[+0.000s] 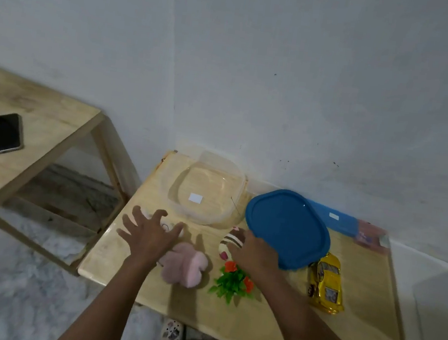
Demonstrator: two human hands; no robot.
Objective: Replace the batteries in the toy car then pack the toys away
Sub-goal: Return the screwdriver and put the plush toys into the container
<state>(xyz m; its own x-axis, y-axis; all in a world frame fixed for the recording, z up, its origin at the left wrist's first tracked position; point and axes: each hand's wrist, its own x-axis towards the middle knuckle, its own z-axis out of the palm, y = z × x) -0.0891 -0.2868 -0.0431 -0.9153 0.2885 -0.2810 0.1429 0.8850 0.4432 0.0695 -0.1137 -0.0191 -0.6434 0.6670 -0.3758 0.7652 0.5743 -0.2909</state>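
Observation:
A yellow toy car (327, 284) lies on the wooden table (254, 323) at the right, its front under the edge of a blue lid (286, 225). A clear plastic container (209, 187) stands at the back, open. My left hand (150, 231) hovers with fingers spread over a small white toy (166, 226), beside a pink plush toy (186, 264). My right hand (252, 253) reaches onto a striped brown and white toy (232, 240); whether the fingers curl round it is hidden. A small toy plant with red flowers (231, 281) stands below that hand.
A blue box (335, 217) and a pinkish packet (371, 237) lie along the wall behind the lid. A second wooden table (39, 124) at the left carries a black phone (4, 133). Grey carpet covers the floor below.

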